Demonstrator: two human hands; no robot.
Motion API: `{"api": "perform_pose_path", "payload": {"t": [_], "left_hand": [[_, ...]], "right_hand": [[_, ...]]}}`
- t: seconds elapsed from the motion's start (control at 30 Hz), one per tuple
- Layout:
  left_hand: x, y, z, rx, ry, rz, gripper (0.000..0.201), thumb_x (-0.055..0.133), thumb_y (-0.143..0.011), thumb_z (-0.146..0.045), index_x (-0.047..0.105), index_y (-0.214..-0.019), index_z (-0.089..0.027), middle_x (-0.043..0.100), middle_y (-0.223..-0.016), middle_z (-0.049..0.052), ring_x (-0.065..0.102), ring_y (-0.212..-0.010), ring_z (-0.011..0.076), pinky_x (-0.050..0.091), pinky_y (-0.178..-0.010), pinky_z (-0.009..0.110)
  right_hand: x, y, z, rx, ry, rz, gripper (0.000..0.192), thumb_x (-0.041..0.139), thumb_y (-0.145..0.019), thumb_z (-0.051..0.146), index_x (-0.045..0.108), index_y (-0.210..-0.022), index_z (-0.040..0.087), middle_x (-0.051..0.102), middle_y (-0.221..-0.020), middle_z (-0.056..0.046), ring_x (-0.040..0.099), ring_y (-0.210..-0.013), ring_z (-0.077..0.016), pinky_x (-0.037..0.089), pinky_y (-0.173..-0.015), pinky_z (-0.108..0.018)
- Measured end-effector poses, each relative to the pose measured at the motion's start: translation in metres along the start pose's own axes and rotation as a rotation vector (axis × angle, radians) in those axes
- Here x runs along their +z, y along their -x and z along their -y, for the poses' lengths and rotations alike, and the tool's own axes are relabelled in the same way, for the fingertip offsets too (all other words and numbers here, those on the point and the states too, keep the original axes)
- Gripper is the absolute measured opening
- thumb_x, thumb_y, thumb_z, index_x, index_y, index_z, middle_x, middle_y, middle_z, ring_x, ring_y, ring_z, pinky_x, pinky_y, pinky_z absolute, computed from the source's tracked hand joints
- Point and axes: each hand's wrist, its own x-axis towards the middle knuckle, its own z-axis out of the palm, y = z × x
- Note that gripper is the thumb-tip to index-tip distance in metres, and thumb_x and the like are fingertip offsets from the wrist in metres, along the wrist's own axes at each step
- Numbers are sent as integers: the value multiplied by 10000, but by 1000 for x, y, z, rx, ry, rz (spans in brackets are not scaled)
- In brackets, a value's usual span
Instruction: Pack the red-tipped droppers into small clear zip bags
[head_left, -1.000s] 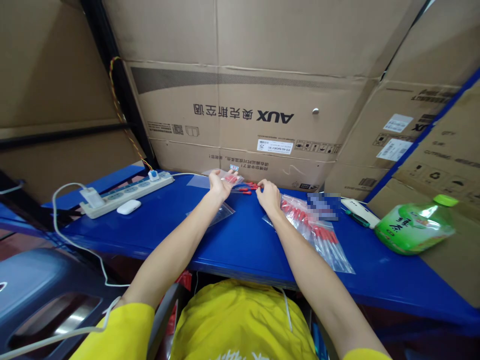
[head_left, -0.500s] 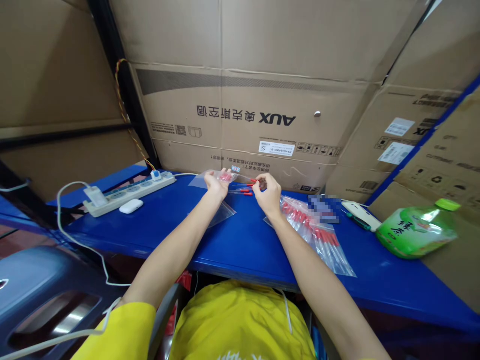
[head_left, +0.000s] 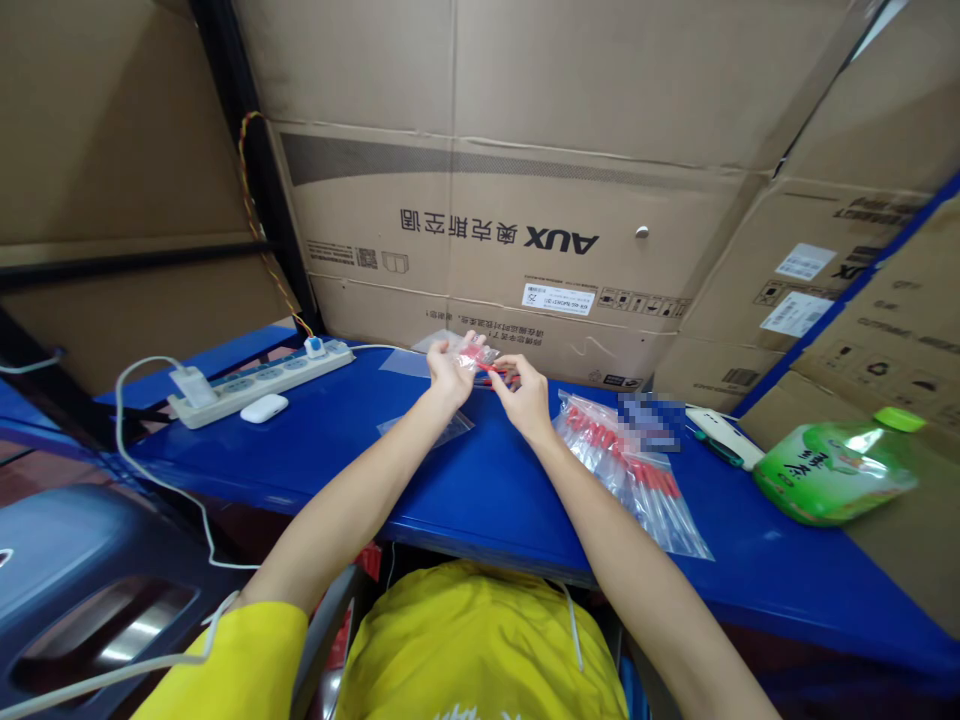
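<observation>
My left hand (head_left: 448, 378) is closed around a small clear plastic bag (head_left: 480, 354) with something red showing in it. Close beside it, my right hand (head_left: 526, 398) pinches a red-capped pen (head_left: 493, 369), its red end near the mouth of the bag. More red and clear pens lie just beneath, partly hidden by my fingers. Flat clear bags rest by the left hand: one clear bag (head_left: 405, 362) behind it, another clear bag (head_left: 456, 429) under the wrist. To the right of my right hand lie filled bags of red-capped pens (head_left: 615, 450).
A white power strip (head_left: 259, 383) and a white earbud case (head_left: 264, 408) sit on the left of the blue table (head_left: 480, 490). On the right are a whitish device (head_left: 724, 438) and a green bottle (head_left: 832, 470) lying tilted. Large cardboard boxes (head_left: 487, 180) stand behind.
My right hand has moved left with the pen, up to the bag in my left hand. The left hand has shifted slightly right, and the small label on its bag no longer shows.
</observation>
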Motion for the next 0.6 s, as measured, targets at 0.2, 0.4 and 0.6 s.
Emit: {"api": "perform_pose_path", "payload": {"t": [0.2,0.4,0.6], "left_hand": [[2,18,23,-143,-165,150,633,348,-958,-337,604,-1428,0,737,-1305,254,715,-1224,363,556,-1069,510],[1,16,24,-149,-169,155,604,378,-938,-287,599,-1427,-9,738,-1314,241,705,-1248,364,548,-1084,519],[-1,4,13,-94,-118,61,543,400,-933,-269,611,-1398,-83,705,-1386,214,722,-1213,351,615,-972,476]], "right_hand": [[8,3,0,60,58,-65,163,661,-933,353,766,-901,232,735,-848,-30,642,-733,-200,501,-791,-319],[7,2,-1,111,92,-87,204,617,-935,317,792,-876,231,697,-834,-15,607,-716,-182,472,-736,-294],[5,-3,-12,63,36,120,266,564,-968,305,810,-1050,247,714,-895,-12,625,-750,-179,495,-776,-292]]}}
